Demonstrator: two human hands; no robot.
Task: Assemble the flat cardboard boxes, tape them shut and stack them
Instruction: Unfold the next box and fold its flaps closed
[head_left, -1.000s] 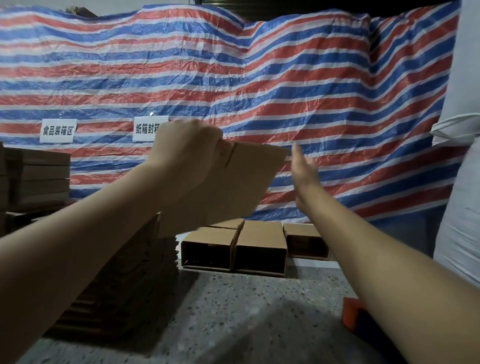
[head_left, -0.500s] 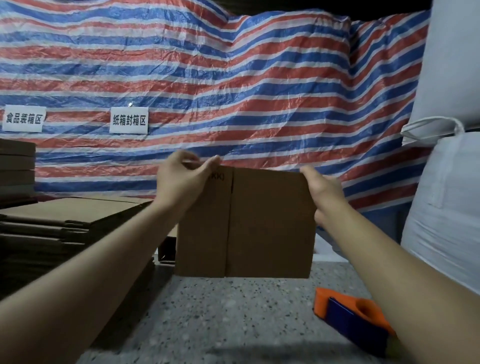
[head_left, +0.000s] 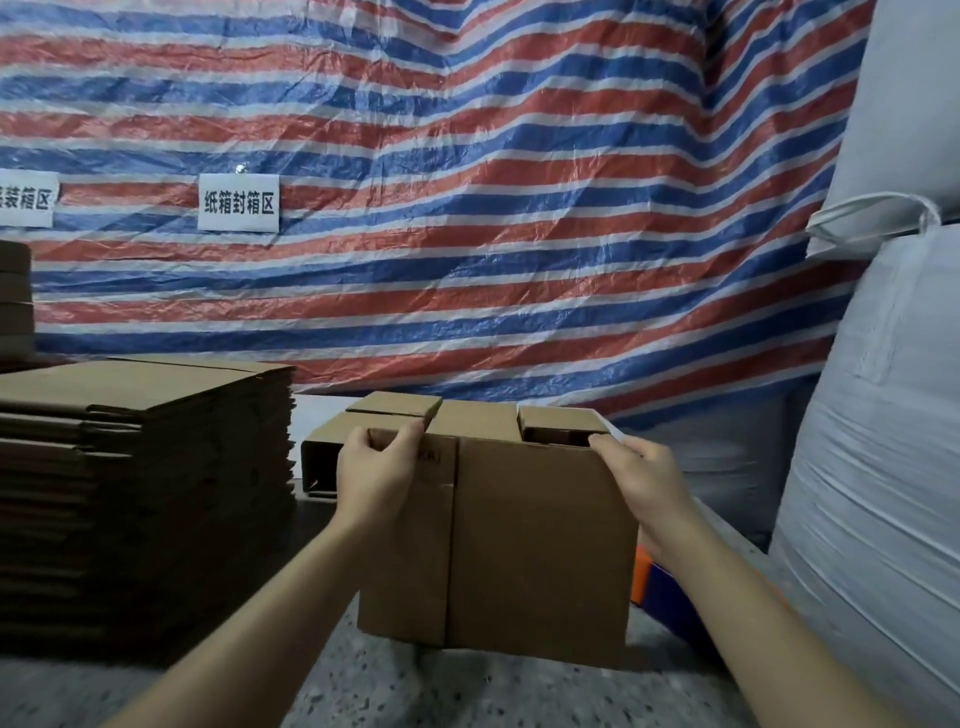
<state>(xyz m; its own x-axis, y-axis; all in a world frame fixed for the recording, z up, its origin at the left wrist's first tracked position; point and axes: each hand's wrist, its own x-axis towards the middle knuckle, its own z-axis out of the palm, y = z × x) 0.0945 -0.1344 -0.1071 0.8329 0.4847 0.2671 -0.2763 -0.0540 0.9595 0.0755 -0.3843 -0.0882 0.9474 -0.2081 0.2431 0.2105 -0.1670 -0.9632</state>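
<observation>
I hold a flat brown cardboard box (head_left: 530, 551) upright in front of me, above the speckled floor. My left hand (head_left: 376, 478) grips its top left corner, with fingers curled over the upper edge. At the top right corner my right hand (head_left: 647, 483) holds the edge the same way. A tall stack of flat boxes (head_left: 140, 467) stands to the left. Behind the held box, several assembled open boxes (head_left: 395, 410) lie on their sides. An orange and blue tape dispenser (head_left: 657, 587) shows partly behind the box's right edge.
A striped red, white and blue tarp (head_left: 467, 208) hangs across the back with two white signs (head_left: 239, 202). Large white sacks (head_left: 883, 415) fill the right side. More cardboard (head_left: 15, 301) is piled at the far left. Speckled floor (head_left: 441, 696) lies below the box.
The flat box has come down lower and nearer to me, with both hands still at its top corners. One second ago only my left hand held it, and my right hand was open beside it.
</observation>
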